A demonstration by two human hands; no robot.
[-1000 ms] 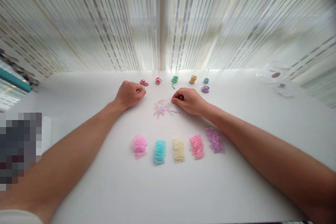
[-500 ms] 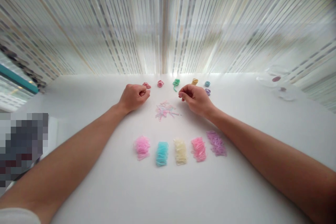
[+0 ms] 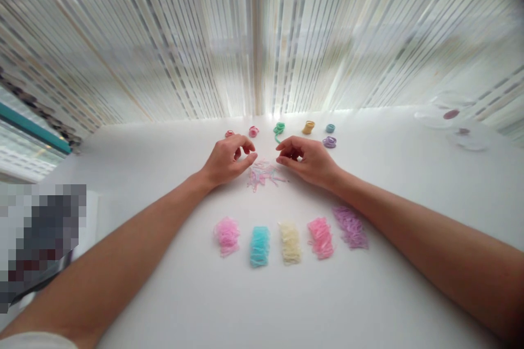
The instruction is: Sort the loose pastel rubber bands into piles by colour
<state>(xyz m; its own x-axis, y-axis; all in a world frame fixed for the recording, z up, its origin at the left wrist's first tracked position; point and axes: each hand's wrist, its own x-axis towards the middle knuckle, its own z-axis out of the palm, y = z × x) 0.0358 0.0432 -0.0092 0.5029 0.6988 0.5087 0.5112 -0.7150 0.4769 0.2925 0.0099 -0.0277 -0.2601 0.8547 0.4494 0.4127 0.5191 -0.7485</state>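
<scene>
My left hand (image 3: 232,160) is at the left edge of a loose heap of mixed pastel strips (image 3: 262,175), thumb and fingers apart with nothing visible in them. Facing it across the heap, my right hand (image 3: 305,158) also has its thumb and forefinger parted; its other fingers curl under and are partly hidden. Behind the hands lie small coils: a red coil (image 3: 230,133), a pink coil (image 3: 254,131), a green coil (image 3: 279,128) with a loose tail, a yellow coil (image 3: 308,127), a blue coil (image 3: 330,128) and a purple coil (image 3: 329,142).
Nearer me, bundles of thin strands form a row: light pink (image 3: 227,236), turquoise (image 3: 260,247), cream (image 3: 290,243), deeper pink (image 3: 321,238) and purple (image 3: 351,227). Clear round dishes (image 3: 466,139) stand at the far right of the white table (image 3: 254,305). A striped curtain (image 3: 229,38) hangs behind.
My left hand has opened from a fist and moved right, closer to the heap. My right hand's thumb and forefinger have parted. The view has shifted slightly.
</scene>
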